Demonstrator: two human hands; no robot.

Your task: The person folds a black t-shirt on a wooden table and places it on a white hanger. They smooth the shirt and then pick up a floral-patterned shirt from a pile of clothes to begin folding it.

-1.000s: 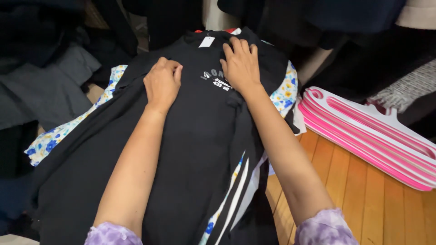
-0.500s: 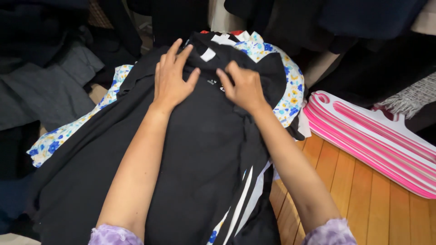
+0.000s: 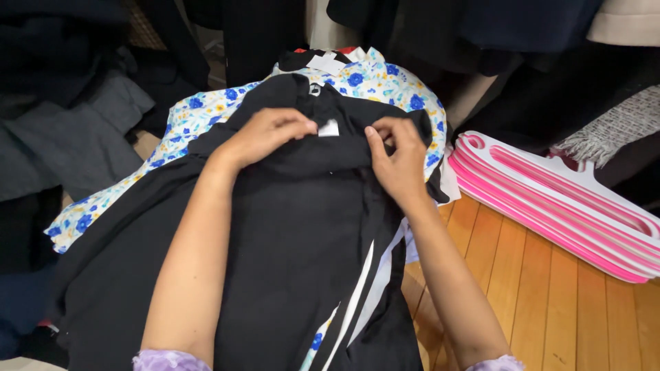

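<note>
While the left hand (image 3: 265, 134) and right hand (image 3: 393, 159) pinch the black top's (image 3: 295, 233) collar, folding looks barely begun; floral shirt (image 3: 385, 86) waits beneath.

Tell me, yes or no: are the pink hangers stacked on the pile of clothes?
No, the pink hangers lie on the wooden floor, beside the clothes.

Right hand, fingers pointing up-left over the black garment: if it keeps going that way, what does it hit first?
Probably the small white tag at the black garment collar, then the left hand just past it. The right hand already pinches the collar fabric; depth is unclear, so it may slide over the tag.
</note>
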